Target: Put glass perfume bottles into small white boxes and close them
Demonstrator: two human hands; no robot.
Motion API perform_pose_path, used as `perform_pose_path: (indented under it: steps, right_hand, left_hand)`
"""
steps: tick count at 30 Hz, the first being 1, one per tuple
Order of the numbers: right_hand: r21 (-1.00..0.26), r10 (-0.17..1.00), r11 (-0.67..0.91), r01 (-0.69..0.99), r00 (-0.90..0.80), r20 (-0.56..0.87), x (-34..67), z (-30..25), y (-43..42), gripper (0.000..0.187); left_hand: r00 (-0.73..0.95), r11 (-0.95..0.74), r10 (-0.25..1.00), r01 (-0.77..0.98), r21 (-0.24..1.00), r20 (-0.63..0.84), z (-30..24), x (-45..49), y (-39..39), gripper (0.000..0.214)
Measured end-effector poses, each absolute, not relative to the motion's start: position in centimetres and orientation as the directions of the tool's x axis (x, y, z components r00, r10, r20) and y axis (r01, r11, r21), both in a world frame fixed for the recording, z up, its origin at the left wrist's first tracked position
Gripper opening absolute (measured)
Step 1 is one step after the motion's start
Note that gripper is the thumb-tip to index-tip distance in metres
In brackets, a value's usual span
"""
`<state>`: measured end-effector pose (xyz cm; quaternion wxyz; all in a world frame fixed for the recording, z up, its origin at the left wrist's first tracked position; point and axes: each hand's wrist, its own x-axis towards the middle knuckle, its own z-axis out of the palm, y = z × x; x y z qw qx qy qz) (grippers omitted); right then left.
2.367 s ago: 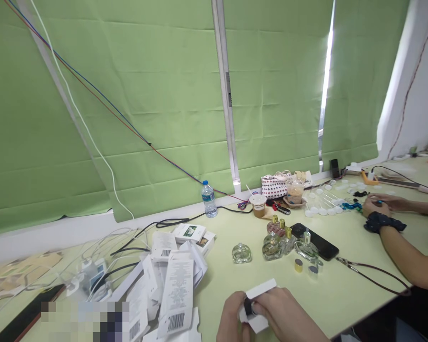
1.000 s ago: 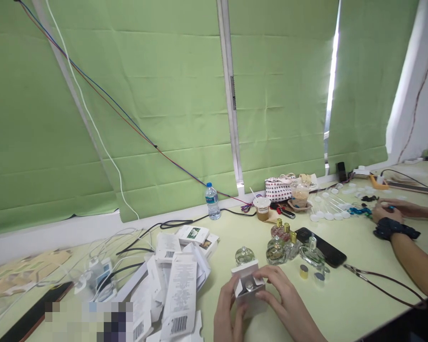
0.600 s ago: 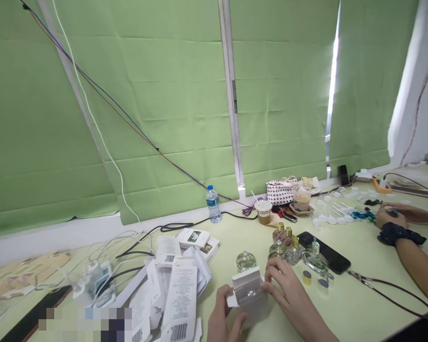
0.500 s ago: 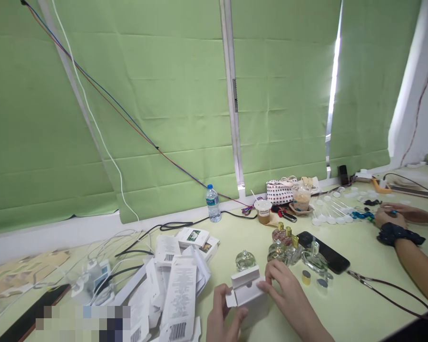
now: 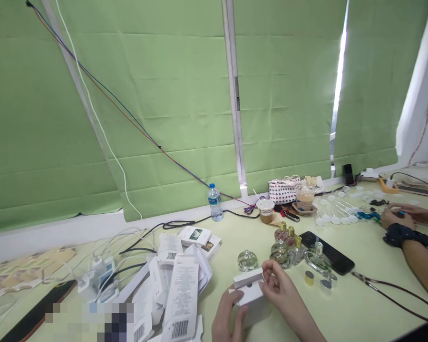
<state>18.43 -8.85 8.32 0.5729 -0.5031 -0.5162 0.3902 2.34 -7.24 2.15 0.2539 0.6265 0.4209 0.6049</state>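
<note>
A small white box (image 5: pixel 254 295) with its top flap raised sits between my two hands, low in the middle of the view. My left hand (image 5: pixel 228 316) grips it from the left, thumb in front and fingers on the near top edge. On the other side, my right hand (image 5: pixel 280 289) pinches the flap's right end. What the box holds is hidden. Just beyond it stands a round glass bottle (image 5: pixel 248 261). Several more glass bottles (image 5: pixel 280 254), some with gold necks, cluster to the right. A gold cap (image 5: pixel 309 278) and a silver cap (image 5: pixel 325 286) lie nearby.
Flattened white cartons (image 5: pixel 180 297) pile up on the left, beside a power strip (image 5: pixel 102 278) with cables. A phone (image 5: pixel 328 251) lies behind the bottles. A water bottle (image 5: pixel 215 203) and drink cups (image 5: pixel 266 210) stand farther back. Another person's hands (image 5: pixel 399 218) work at far right.
My left fingers have moved onto the box's left side flap, which was sticking out before. My right fingers have curled closer around the flap's right end. The view has shifted slightly.
</note>
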Motion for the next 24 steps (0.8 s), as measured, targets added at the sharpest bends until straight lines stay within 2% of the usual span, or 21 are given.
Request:
perform_pose_path:
  steps: [6, 13, 17, 21, 24]
  right_hand:
    - [-0.980, 0.974, 0.196, -0.039, 0.127, 0.189, 18.7, 8.5, -9.5, 0.026]
    - [-0.979, 0.984, 0.168, -0.112, 0.081, 0.159, 18.9, 9.4, -9.2, 0.032]
    - [-0.973, 0.995, 0.103, -0.207, 0.025, 0.100, 19.3, 9.1, -8.8, 0.034]
    - [-0.961, 0.996, 0.074, -0.267, -0.026, 0.084, 19.3, 9.0, -8.8, 0.032]
    - [-0.975, 0.992, 0.113, -0.191, -0.029, 0.120, 19.1, 9.7, -9.1, 0.021]
  left_hand:
    - [-0.027, -0.566, 0.801, 0.292, 0.771, 0.598, 2.3, 2.1, -6.9, 0.036]
    - [-0.092, -0.485, 0.849, 0.256, 0.836, 0.521, 0.4, 2.0, -6.5, 0.043]
    - [-0.078, -0.496, 0.845, 0.252, 0.831, 0.529, 0.0, 1.9, -6.3, 0.041]
    - [-0.187, -0.411, 0.887, 0.100, 0.906, 0.423, 0.0, 2.4, -6.4, 0.053]
    - [-0.268, -0.389, 0.887, 0.003, 0.921, 0.376, -0.1, 2.9, -6.7, 0.056]
